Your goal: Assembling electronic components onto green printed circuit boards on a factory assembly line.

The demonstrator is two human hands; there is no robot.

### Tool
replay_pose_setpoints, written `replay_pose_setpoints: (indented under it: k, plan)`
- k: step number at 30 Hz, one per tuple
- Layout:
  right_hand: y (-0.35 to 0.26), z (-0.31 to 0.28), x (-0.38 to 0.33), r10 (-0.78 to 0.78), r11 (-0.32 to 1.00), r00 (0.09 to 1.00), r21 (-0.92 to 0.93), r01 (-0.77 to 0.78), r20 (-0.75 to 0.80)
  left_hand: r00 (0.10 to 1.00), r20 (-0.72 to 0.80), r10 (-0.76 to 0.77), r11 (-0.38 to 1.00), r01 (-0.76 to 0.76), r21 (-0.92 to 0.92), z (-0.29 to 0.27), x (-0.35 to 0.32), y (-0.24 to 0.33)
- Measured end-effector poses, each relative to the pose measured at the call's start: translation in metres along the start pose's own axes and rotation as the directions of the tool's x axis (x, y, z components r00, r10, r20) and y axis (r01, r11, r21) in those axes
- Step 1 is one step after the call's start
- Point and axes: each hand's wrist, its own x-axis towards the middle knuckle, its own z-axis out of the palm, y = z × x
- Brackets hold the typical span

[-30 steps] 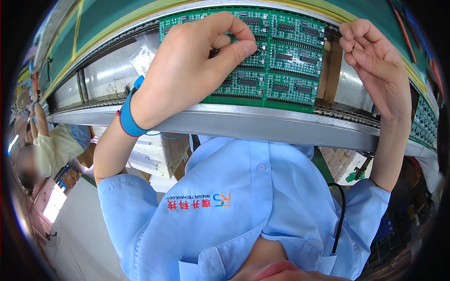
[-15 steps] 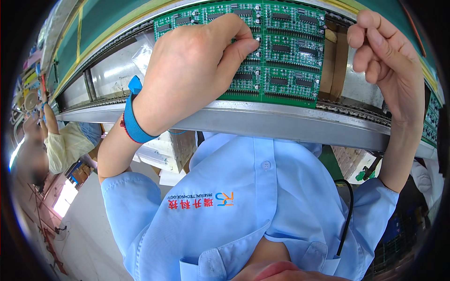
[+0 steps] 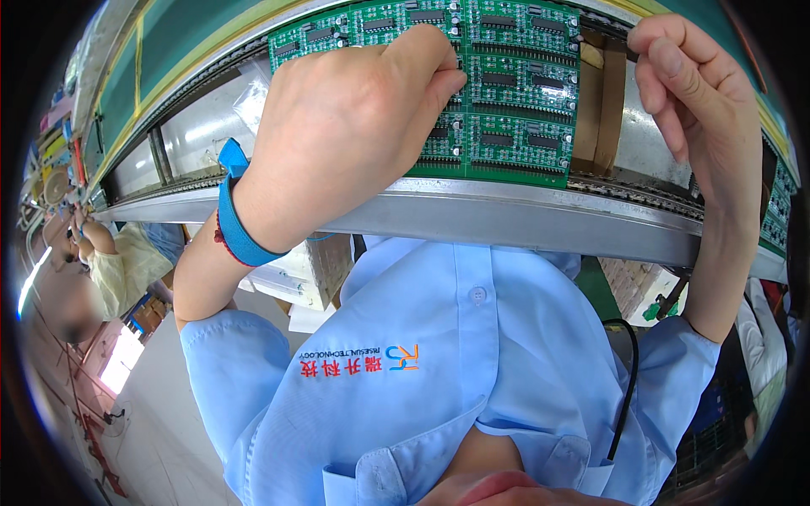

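Note:
A green circuit board panel [image 3: 523,103], filled with repeated rows of black chips, pin strips and small round parts, lies across the rails in front of me. My left hand [image 3: 354,126], with a blue wrist strap [image 3: 240,221], rests over the panel's left and middle part and covers much of it. Its thumb and forefinger are pinched together at the board; whatever lies between them is hidden. Beyond the panel's right end, my right hand [image 3: 696,93] is raised over the rails. Its fingers are loosely bent and apart, and I see nothing in them.
A metal front rail [image 3: 506,215] with a chain track runs along my side. Under the track, right of the panel, is a brown cardboard piece [image 3: 601,110]. More green boards [image 3: 776,215] show at the far right. Another person in a yellow top [image 3: 131,266] works at far left.
The panel has shifted slightly left. My left hand keeps its pinch at nearly the same spot. The fingers of my right hand have loosened and straightened a little.

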Motion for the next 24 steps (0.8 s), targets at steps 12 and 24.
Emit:
replay_pose_setpoints:
  k: [12, 24]
  plan:
    - [-0.001, 0.01, -0.002, -0.05, 0.982, 0.996, -0.186, 0.037, -0.067, 0.999, -0.016, 0.052, 0.996, -0.05, 0.071, 0.003, 0.002, 0.002]
    - [-0.004, 0.031, -0.014, 0.052, 0.936, 0.978, -0.331, -0.118, -0.2, 0.86, 0.432, -0.27, 0.024, 0.455, -0.89, -0.011, 0.002, -0.019]
